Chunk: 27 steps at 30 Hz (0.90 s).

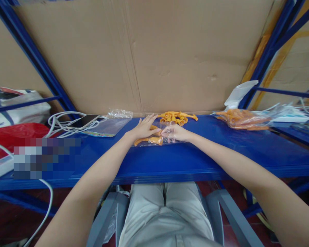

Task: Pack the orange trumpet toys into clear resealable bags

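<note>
On the blue shelf a small clear plastic bag holding orange plastic parts lies in front of me. My left hand rests flat on the bag with its fingers stretched out. My right hand is curled, its fingers pinching the bag's right end. Just behind both hands sits a loose heap of orange trumpet-shaped parts.
At the right lies a filled bag of orange parts beside white plastic. A stack of empty clear bags, a phone and white cables are on the left, a red bag beyond. A cardboard wall closes the back.
</note>
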Each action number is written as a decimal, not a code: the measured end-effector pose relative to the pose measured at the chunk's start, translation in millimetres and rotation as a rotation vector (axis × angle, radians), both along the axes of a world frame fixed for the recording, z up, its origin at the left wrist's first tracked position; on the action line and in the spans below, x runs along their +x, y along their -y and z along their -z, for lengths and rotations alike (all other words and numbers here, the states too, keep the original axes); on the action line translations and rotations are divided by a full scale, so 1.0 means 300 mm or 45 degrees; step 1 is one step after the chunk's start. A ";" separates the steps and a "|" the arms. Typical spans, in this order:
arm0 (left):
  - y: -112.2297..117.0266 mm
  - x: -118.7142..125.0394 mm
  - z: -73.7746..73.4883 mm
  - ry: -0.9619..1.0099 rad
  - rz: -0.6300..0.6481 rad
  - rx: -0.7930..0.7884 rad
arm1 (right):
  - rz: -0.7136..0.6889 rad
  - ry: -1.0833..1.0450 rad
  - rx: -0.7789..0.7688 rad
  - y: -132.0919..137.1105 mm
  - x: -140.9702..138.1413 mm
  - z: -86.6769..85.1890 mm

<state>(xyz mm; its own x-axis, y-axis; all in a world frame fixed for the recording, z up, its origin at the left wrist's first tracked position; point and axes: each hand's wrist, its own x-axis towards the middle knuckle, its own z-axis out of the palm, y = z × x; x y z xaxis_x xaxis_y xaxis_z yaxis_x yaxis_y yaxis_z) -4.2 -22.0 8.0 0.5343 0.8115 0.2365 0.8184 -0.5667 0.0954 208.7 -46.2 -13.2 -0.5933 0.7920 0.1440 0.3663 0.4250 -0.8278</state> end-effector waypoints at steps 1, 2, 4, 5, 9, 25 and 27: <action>0.003 0.001 -0.005 0.001 0.011 0.013 | -0.025 -0.009 0.007 -0.004 0.000 0.001; 0.005 0.002 -0.009 0.000 0.021 0.019 | -0.046 -0.013 0.023 -0.008 0.001 0.002; 0.006 0.005 -0.011 0.002 0.047 0.021 | -0.082 -0.011 0.081 -0.019 0.003 0.006; 0.004 0.007 -0.009 0.007 0.065 0.022 | -0.104 -0.008 0.112 -0.023 0.005 0.008; -0.017 0.017 0.013 0.038 0.158 -0.016 | -0.201 -0.010 0.163 -0.032 0.011 0.015; -0.039 0.043 0.044 0.225 0.253 -0.005 | -0.220 0.112 0.091 -0.033 0.030 0.019; -0.041 0.047 0.044 0.207 0.262 0.008 | -0.201 0.136 0.107 -0.031 0.033 0.016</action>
